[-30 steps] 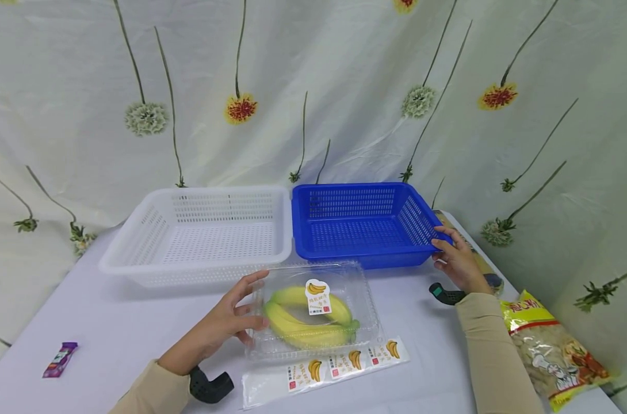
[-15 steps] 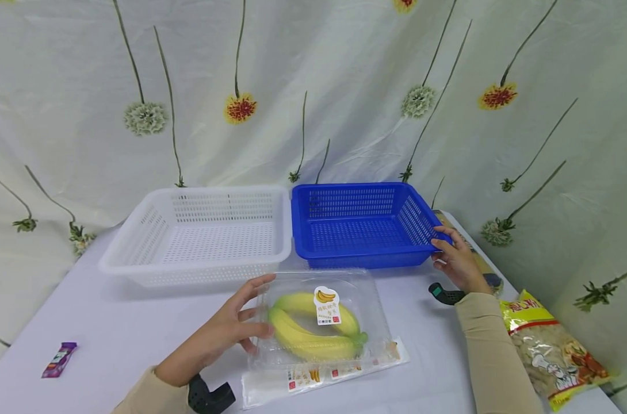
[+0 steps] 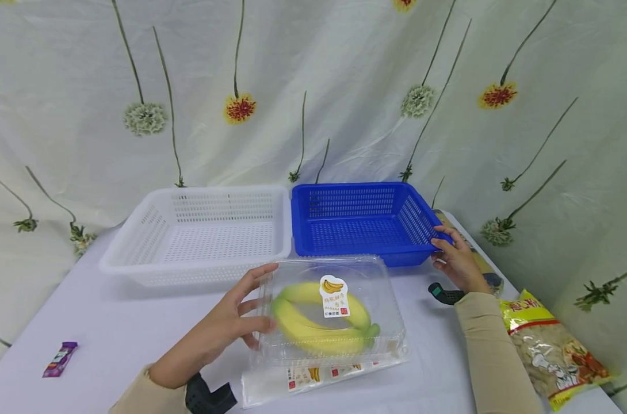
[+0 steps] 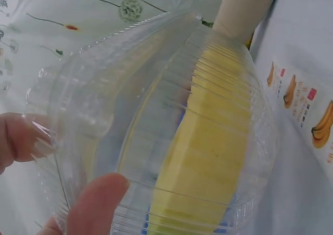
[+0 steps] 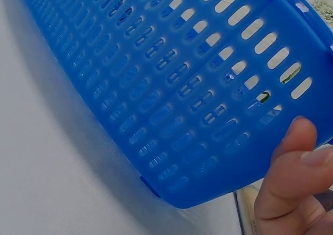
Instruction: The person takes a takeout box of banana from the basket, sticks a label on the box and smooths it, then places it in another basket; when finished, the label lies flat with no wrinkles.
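My left hand (image 3: 222,322) grips the left edge of a clear plastic clamshell box (image 3: 391,313), thumb in front and fingers at the side. Inside lie yellow bananas (image 3: 316,340), and a banana label (image 3: 334,296) sits on the lid. In the left wrist view, the thumb (image 4: 99,204) presses the box's ribbed wall (image 4: 132,193). The box hangs tilted over a strip of banana labels (image 3: 272,384), partly covering it. My right hand (image 3: 461,261) holds the front right corner of a blue plastic basket (image 3: 365,251); the right wrist view shows its fingers at that corner.
A white basket (image 3: 197,269) stands left of the blue one, rims close together. A small purple packet (image 3: 60,359) lies far left. At right sits a yellow food bag (image 3: 554,356). Another package (image 3: 483,265) lies partly hidden behind my right hand. A flowered curtain (image 3: 313,69) hangs behind.
My left hand has shifted the box of bananas to the right, dipping it and then raising it, so it covers more of the label strip. The right hand has stayed at the basket corner.
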Motion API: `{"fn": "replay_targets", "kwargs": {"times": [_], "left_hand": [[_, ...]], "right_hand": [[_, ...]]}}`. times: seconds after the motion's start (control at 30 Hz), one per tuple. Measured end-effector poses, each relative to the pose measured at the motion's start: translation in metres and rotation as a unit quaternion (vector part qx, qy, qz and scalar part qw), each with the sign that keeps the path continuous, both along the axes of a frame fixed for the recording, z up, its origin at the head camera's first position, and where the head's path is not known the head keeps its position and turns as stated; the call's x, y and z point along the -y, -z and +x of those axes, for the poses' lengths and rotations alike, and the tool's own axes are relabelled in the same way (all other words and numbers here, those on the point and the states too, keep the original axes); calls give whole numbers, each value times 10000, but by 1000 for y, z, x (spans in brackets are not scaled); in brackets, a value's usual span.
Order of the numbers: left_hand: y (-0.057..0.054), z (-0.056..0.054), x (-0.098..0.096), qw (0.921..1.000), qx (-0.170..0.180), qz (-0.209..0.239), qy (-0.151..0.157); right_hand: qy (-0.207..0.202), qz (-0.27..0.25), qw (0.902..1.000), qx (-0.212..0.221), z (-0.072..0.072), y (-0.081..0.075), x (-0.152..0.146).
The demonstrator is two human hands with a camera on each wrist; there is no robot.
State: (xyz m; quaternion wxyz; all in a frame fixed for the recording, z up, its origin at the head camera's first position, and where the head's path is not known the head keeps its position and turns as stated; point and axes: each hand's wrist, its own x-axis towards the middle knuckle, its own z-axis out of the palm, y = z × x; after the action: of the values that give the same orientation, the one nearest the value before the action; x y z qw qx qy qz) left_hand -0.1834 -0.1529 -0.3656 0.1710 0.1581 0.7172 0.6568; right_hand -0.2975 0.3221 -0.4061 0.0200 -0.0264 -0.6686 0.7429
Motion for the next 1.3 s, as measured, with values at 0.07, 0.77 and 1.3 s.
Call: {"fn": "replay_targets", "kwargs": {"times": [0.07, 0.77, 1.3], "left_hand": [[-6, -2, -2, 10000, -44, -17, -7], [-58, -33, -16, 9993, -265, 58, -248], [-68, -75, -33, 9970, -432, -99, -627]], "right_hand": [[5, 1, 10000, 10, 0, 0, 0], [42, 169, 9998, -17, -1, 2, 0], [42, 108, 9999, -2, 0, 1, 1]]}}
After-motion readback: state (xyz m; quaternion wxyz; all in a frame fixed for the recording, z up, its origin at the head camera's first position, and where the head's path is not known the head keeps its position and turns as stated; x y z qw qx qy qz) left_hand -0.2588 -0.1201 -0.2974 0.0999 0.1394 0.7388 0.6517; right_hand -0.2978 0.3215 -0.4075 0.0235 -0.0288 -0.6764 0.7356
